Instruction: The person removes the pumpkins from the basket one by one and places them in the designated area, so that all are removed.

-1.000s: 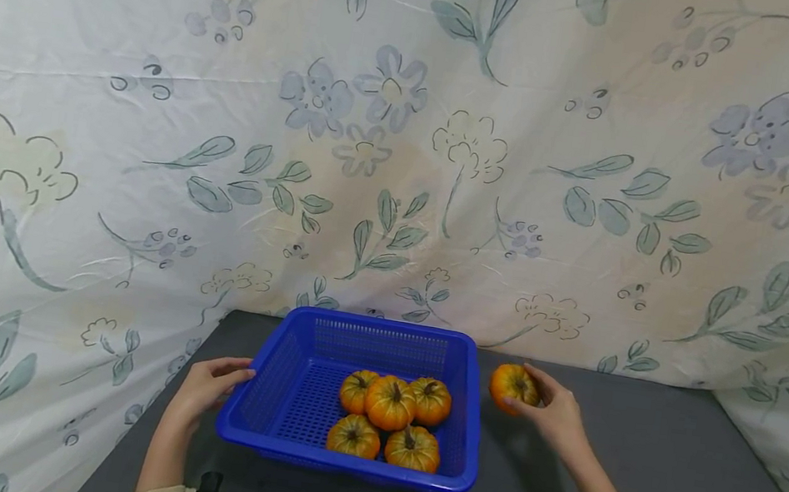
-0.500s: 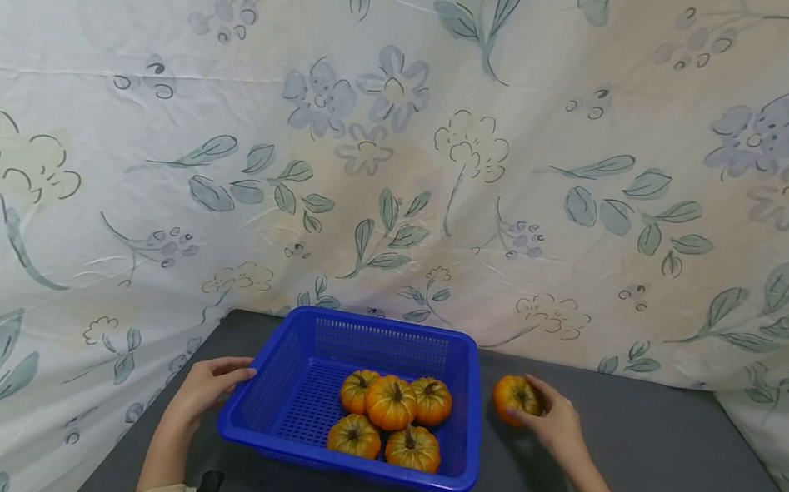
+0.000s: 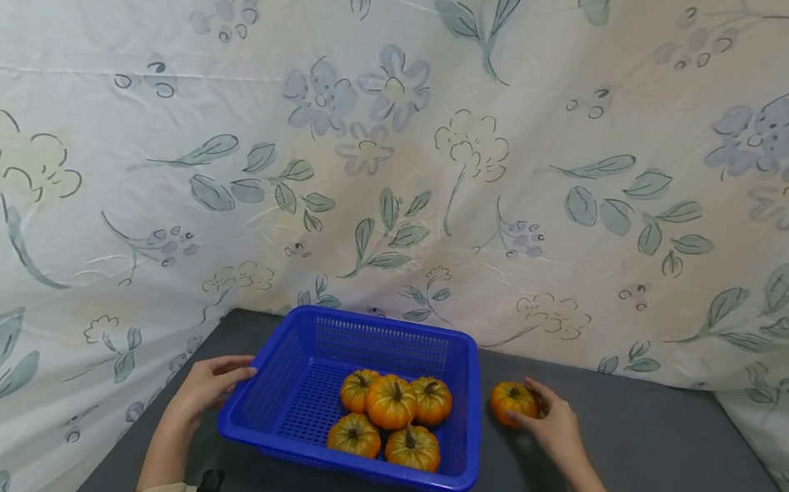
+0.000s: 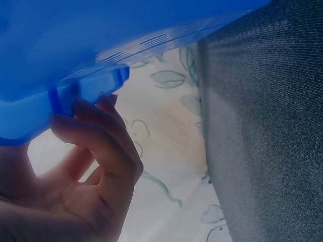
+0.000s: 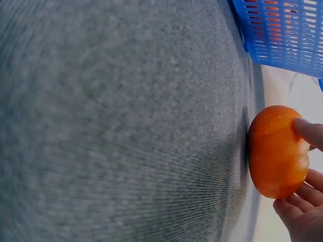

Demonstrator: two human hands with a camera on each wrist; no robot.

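A blue plastic basket [image 3: 278, 427] with slotted walls stands on the dark table, with several small orange pumpkins [image 3: 391, 403] gathered in its right half. My left hand [image 3: 203, 389] grips the basket's left rim; in the left wrist view, curled fingers [image 4: 96, 136] press up under that rim. Just right of the basket, another small pumpkin [image 3: 510, 403] sits on the tabletop. My right hand [image 3: 560, 429] holds it from the right, thumb on one side and fingers on the other. Seen from the right wrist, the pumpkin [image 5: 277, 154] appears to touch the cloth surface.
Dark grey cloth covers the table [image 3: 674, 462], which stretches to the right of my right hand. A floral curtain [image 3: 407, 155] hangs behind the table and down its left and right sides.
My right hand has lowered the pumpkin a little toward the front, down to the table beside the basket. The left hand and the basket stay put.
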